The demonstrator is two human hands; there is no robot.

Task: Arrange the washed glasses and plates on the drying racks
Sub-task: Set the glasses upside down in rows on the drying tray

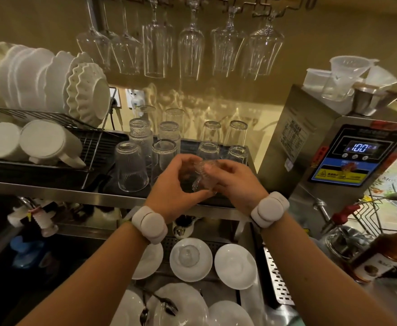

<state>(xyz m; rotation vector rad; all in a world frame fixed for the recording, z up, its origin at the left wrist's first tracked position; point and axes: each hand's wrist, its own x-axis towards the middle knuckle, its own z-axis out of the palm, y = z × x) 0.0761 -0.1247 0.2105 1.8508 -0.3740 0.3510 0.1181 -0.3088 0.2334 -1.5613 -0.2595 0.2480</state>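
At the left end of the steel shelf (51, 188) a wire rack (51, 118) holds white plates (40, 74) standing on edge in its upper tier. Two white mugs (44, 142) lie on their sides in the tier below. Just right of the rack, a black tray (188, 148) carries rows of upturned glasses (131, 165), and wine glasses (190, 50) hang stem-up above them. Over the tray's front edge both hands meet on one small clear glass (202, 175), which is held in the air and tilted. The left hand (171, 187) has its fingers curled round the glass's left side. The right hand (237, 182) pinches its right side. Beneath the shelf lie white saucers (235, 264). At the shelf's right end a steel water heater (357, 149) displays 100.
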